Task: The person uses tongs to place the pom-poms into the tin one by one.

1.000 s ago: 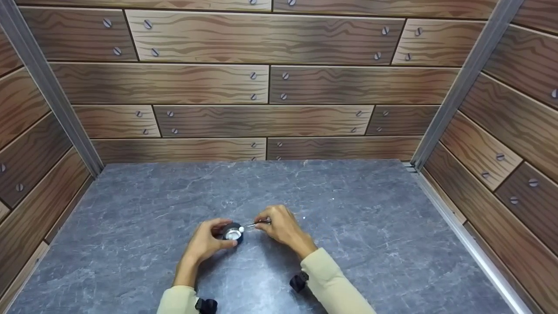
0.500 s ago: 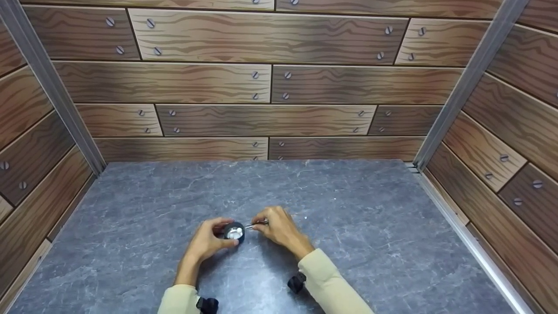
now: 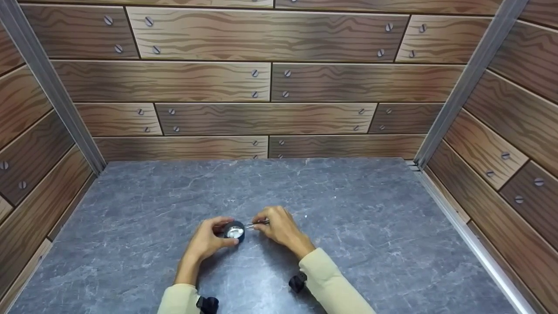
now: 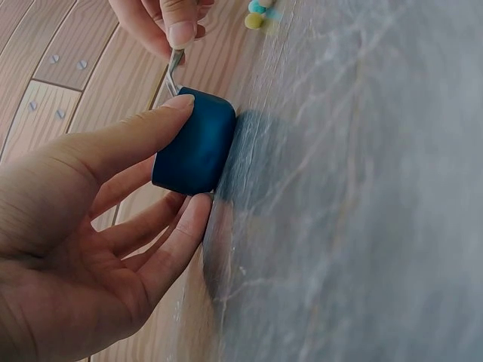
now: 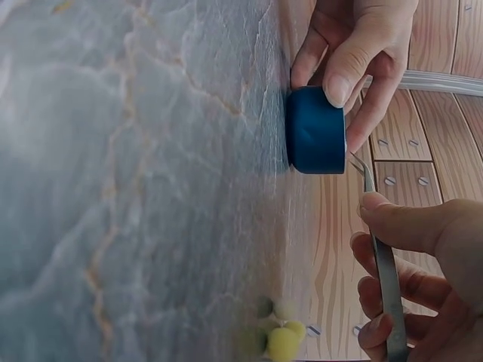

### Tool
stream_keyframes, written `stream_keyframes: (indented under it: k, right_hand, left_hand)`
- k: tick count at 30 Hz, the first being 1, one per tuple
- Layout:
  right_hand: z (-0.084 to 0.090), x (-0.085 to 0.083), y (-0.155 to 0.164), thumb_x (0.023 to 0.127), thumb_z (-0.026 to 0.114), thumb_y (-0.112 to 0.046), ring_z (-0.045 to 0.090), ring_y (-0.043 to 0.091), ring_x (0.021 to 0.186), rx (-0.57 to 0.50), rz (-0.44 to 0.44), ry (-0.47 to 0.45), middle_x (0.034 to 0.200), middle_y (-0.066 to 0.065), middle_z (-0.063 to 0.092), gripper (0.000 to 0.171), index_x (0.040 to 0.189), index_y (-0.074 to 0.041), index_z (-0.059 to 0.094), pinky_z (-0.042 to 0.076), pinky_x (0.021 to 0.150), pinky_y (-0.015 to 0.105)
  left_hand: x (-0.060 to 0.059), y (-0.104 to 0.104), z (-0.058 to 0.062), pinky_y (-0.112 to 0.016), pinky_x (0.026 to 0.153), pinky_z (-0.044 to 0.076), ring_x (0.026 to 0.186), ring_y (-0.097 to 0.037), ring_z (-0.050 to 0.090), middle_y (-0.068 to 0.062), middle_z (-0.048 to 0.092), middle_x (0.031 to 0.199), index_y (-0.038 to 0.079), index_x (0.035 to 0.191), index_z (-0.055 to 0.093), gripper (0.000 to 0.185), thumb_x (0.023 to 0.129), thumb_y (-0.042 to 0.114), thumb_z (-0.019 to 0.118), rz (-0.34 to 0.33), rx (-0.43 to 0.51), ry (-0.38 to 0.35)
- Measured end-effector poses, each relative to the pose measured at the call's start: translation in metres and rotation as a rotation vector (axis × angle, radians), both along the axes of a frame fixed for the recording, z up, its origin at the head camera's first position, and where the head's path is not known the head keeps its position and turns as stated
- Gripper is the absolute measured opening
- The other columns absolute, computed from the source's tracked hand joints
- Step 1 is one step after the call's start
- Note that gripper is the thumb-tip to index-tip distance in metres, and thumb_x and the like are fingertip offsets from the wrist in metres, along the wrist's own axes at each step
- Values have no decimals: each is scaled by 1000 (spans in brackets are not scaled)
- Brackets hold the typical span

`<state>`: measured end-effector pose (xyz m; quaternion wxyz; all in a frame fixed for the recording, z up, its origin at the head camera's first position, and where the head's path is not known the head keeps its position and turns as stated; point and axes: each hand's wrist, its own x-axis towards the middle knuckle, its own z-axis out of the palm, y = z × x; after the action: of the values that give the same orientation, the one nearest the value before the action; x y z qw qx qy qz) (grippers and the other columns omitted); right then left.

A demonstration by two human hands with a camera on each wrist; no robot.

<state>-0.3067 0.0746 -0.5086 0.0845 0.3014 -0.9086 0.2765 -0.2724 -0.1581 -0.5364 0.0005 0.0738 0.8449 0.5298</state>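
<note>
L grip (image 3: pixel 205 240) holds cup (image 5: pixel 317 132) (R grip (image 3: pixel 280 226): tweezers (image 5: pixel 387 275)).

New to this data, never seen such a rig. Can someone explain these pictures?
No robot here: these are a person's bare hands. The wide picture comes from a head camera looking forward and down; the other two come from wrist cameras, so the table looks tipped sideways there. The left hand grips a blue cup standing on the table. The right hand holds metal tweezers, tips near the cup's rim. Small balls, one plainly yellow, lie on the table, blurred in the wrist views.
</note>
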Motion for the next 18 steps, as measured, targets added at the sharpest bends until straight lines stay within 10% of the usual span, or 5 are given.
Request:
stream_keyframes:
  k: [18]
  right_hand:
    - [10, -1, 16, 88, 81, -16, 76, 25, 95, -31, -15, 15, 103, 7, 81, 14, 101, -12, 83, 60, 88, 43]
  left_hand:
    - [-1, 0, -1, -49, 97, 56, 107, -32, 72, -20, 75, 120, 2, 125, 72, 56, 73, 6, 92, -8, 3, 21]
